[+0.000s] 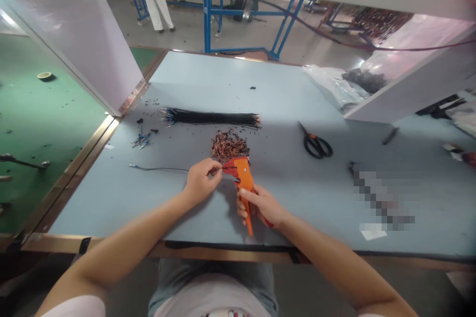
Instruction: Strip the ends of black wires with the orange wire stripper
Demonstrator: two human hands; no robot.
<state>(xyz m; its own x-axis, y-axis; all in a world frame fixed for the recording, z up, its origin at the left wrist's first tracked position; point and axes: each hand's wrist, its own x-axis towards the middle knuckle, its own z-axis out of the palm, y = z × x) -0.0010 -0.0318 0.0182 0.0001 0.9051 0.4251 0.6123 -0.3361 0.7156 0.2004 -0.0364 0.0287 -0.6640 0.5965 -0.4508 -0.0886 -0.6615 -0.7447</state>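
An orange and red wire stripper [244, 173] is held upright in my right hand [260, 204], its fingers wrapped round the handles. My left hand [204, 178] pinches a thin black wire [163, 168] close to the tool's red jaws. The wire trails left over the table to a blue-tipped end. Whether the jaws grip the wire cannot be made out. Just behind the tool lies a heap of copper-coloured scraps [228, 145]. Beyond that heap, a long bundle of black wires [215, 118] lies crosswise, blue ends to the left and bare ends to the right.
Black-handled scissors [318, 146] lie right of the heap. Several blue-ended pieces [142, 139] are at the left. A clear plastic bag [336, 86] rests at the back right, near a white panel [405, 74]. Another panel [100, 44] stands at the left. A person's white trousers [158, 5] show behind.
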